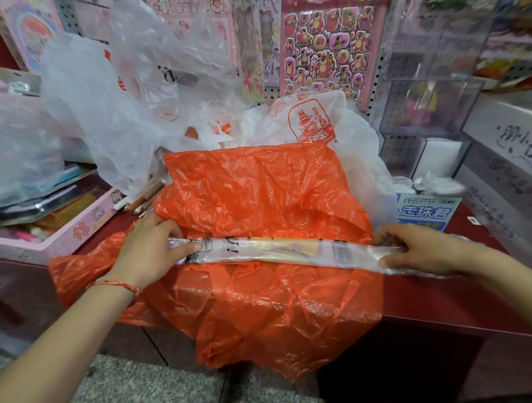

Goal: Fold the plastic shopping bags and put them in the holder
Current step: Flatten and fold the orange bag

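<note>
A clear printed plastic bag (279, 249), folded into a long narrow strip, lies across an orange plastic bag (258, 195) spread over the dark red counter. My left hand (148, 252) presses flat on the strip's left end. Its right end is pinched in the fingers of my right hand (419, 249). Behind them a heap of white and clear plastic bags (126, 94) rises at the left, and a white bag with a red logo (310, 123) lies crumpled at centre. I cannot pick out a holder for certain.
A pink box (77, 231) of stationery sits at the left. A blue and white carton (424, 214) stands at the right beside clear display cases (431, 102). Sticker sheets (325, 46) hang on the back wall. The orange bag drapes over the counter's front edge (431, 322).
</note>
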The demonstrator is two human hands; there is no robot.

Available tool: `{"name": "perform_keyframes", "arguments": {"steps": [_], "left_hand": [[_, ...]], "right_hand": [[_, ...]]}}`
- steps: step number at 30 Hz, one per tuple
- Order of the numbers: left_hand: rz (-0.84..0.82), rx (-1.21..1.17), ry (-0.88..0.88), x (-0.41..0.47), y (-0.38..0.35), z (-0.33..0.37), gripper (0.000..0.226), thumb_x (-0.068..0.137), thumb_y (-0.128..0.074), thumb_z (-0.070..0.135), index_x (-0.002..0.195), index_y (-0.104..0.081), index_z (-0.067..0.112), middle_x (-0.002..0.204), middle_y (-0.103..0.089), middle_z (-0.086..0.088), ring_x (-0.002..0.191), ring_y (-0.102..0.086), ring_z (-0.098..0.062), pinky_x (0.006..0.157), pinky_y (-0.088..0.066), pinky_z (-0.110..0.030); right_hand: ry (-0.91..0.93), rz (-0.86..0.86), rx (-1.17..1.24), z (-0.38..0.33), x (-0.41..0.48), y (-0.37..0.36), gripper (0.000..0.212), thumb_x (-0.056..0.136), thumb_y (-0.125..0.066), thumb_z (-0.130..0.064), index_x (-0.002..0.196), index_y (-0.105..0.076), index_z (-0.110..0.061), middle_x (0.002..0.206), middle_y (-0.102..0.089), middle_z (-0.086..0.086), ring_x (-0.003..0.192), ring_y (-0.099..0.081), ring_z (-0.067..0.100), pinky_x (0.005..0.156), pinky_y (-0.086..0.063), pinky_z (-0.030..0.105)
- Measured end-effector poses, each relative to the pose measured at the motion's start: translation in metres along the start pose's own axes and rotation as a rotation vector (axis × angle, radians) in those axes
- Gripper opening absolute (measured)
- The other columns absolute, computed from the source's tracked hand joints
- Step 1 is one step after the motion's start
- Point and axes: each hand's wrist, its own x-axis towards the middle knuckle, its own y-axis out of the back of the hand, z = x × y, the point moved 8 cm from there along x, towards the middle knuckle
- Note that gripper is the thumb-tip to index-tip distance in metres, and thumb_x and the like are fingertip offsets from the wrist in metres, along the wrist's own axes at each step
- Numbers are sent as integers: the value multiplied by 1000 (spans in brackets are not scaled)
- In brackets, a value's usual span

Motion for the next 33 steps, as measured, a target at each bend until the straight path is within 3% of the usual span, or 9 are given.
{"name": "perform_keyframes", "arguments": {"steps": [7,11,15,20,23,25,29,31,33], "left_hand": [[156,31,-133,-16,31,20,36,77,-71,38,62,-39,29,63,-47,11,69,-48,-20,66,-29,-33],[140,-161,-66,-22,40,12,26,79,-71,33,68,-48,26,67,-57,7,67,-54,-13,58,-38,-33],[97,-186,-8,-27,40,1,23,77,-73,28,70,-52,23,71,-60,4,73,-57,-16,65,-43,-37],[156,10,-97,-37,61,31,48,61,-82,46,96,-60,22,103,-64,0,103,-56,-26,88,-44,-42],[127,-98,-280,-52,63,90,96,48,-63,74,131,-46,29,133,-42,13,134,-32,-14,112,-22,-34],[71,-141,-335,-52,57,114,104,55,-66,72,143,-28,32,139,-22,19,136,-7,1,112,-4,-22],[125,-296,-308,-42,72,119,98,68,-76,47,147,-21,30,146,-32,12,136,-26,-6,110,-23,-24],[130,-368,-275,-38,79,112,86,69,-78,40,141,-32,30,127,-45,15,119,-41,-2,96,-32,-20],[72,-443,-273,-34,78,108,51,68,-75,45,114,-55,35,101,-56,23,91,-53,1,78,-40,-21]], "right_hand": [[-12,86,-192,-3,-5,13,24,76,-73,-22,65,-52,-26,77,-50,-6,76,-48,14,58,-34,15],[-71,114,-199,-4,-19,23,25,77,-71,-26,65,-49,-28,71,-54,-10,76,-51,13,69,-37,27],[-44,225,-65,-13,-42,50,19,77,-73,-13,75,-56,-23,75,-60,-3,69,-54,12,61,-36,19],[127,390,-248,-67,-56,100,16,85,-65,-11,100,-70,-9,102,-71,7,101,-62,24,70,-30,19],[207,365,-364,-115,-46,128,21,88,-61,-14,107,-68,-11,110,-69,7,107,-59,25,81,-37,26],[257,343,-467,-148,-38,144,22,89,-59,-13,110,-67,-12,112,-67,7,107,-58,27,83,-39,28],[350,318,-620,-203,-27,167,23,88,-60,-13,110,-66,-12,109,-67,9,101,-59,29,85,-46,34],[371,312,-646,-220,-23,175,25,88,-61,-13,113,-66,-13,111,-67,7,102,-59,27,86,-47,33],[375,308,-661,-232,-19,182,26,89,-61,-13,114,-65,-14,113,-66,5,103,-58,26,82,-44,29]]}}
